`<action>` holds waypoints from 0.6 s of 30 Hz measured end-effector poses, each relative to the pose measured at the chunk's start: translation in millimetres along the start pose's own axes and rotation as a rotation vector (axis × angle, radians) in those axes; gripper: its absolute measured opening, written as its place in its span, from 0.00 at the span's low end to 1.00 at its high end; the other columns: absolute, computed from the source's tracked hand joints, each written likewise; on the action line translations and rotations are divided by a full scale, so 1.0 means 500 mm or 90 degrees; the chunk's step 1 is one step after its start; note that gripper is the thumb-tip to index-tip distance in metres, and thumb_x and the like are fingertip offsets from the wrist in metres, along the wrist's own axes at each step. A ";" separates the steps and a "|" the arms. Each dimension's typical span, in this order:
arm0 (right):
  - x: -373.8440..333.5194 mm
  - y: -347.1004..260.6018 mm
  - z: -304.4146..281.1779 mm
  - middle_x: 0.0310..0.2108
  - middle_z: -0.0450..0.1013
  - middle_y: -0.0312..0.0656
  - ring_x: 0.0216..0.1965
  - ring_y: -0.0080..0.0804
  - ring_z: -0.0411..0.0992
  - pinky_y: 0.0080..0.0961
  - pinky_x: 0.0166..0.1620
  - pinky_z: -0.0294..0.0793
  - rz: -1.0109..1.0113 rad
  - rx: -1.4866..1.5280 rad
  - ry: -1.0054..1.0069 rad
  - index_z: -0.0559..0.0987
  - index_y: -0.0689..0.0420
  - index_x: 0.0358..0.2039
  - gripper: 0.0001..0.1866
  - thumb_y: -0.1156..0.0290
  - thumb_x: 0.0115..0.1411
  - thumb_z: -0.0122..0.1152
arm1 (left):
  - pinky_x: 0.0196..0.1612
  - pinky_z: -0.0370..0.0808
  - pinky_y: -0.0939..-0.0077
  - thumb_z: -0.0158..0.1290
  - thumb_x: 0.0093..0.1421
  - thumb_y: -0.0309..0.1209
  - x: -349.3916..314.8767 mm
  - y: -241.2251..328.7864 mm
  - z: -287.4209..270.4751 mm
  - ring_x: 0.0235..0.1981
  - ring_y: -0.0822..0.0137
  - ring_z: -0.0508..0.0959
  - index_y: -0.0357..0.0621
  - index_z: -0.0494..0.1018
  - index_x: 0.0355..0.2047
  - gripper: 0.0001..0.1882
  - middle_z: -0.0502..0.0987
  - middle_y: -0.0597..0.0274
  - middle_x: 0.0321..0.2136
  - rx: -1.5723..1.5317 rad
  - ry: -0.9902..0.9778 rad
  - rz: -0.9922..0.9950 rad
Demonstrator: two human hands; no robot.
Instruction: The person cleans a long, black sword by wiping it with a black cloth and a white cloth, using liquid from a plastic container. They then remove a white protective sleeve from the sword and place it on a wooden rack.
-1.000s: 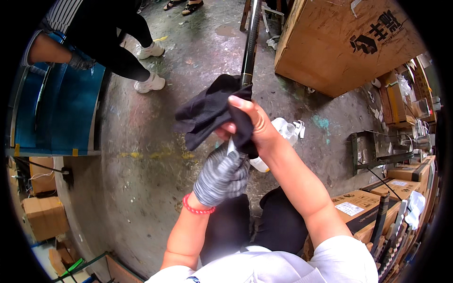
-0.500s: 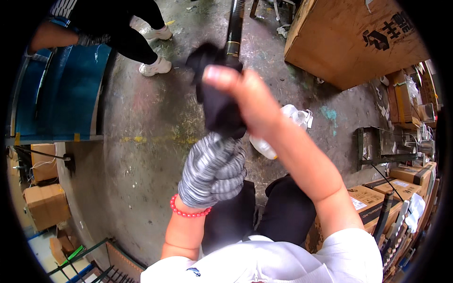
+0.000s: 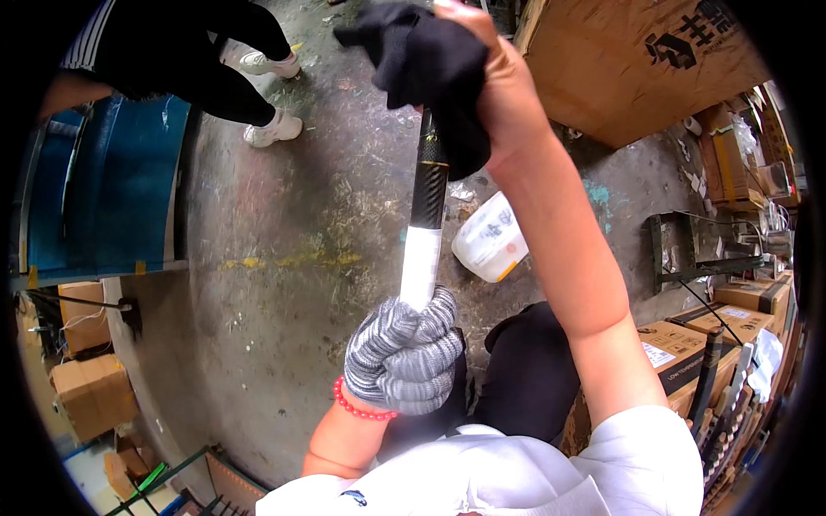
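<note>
My left hand, in a grey knitted glove, is closed round the lower end of a long rod. The rod is black with a woven pattern and gold rings, and its part just above my glove is white. Farther up, my bare right hand grips a black cloth that is wrapped about the rod and hangs loose at the left. The cloth hides the rod's upper stretch, and some of my right fingers are behind it. A white plastic container stands on the floor beside the rod.
Another person stands at the far left by a blue-covered bench. A large cardboard box fills the far right. A dark metal frame, cartons and several upright rods stand at my right.
My right hand and the black cloth have moved up the rod, away from my left hand, baring the white and patterned part. My left hand has come slightly nearer to me.
</note>
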State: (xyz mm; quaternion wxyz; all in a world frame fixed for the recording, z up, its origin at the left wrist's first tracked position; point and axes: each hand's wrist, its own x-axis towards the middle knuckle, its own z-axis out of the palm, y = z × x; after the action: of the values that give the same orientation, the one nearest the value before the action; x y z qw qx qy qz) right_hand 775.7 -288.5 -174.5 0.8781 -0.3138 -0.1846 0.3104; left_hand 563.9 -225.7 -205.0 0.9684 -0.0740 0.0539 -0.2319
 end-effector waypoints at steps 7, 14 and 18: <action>-0.121 0.089 0.072 0.25 0.71 0.34 0.27 0.21 0.71 0.20 0.32 0.72 0.099 -0.102 0.065 0.73 0.61 0.33 0.15 0.64 0.51 0.64 | 0.14 0.61 0.85 0.51 0.58 0.31 0.001 0.009 0.038 0.13 0.78 0.65 0.45 0.69 0.31 0.05 0.67 0.70 0.18 0.368 0.313 0.216; -0.133 0.109 0.040 0.21 0.65 0.29 0.23 0.17 0.62 0.18 0.28 0.65 0.102 -0.193 0.146 0.72 0.60 0.28 0.14 0.61 0.57 0.57 | 0.20 0.64 0.79 0.45 0.60 0.30 0.042 0.003 -0.047 0.17 0.72 0.67 0.39 0.68 0.36 0.08 0.70 0.63 0.21 1.257 0.428 0.488; -0.079 0.037 0.009 0.17 0.68 0.33 0.17 0.21 0.66 0.22 0.22 0.67 0.067 -0.205 0.223 0.72 0.61 0.23 0.16 0.60 0.56 0.58 | 0.16 0.61 0.86 0.44 0.61 0.28 0.015 -0.046 -0.048 0.13 0.81 0.63 0.40 0.65 0.36 0.05 0.66 0.70 0.15 1.182 0.575 0.356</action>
State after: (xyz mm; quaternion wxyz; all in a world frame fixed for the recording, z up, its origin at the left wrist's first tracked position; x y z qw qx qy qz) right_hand 736.6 -301.5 -188.6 0.8179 -0.5081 -0.0600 0.2632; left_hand 556.7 -252.3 -225.3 0.5549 0.7997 0.2252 0.0423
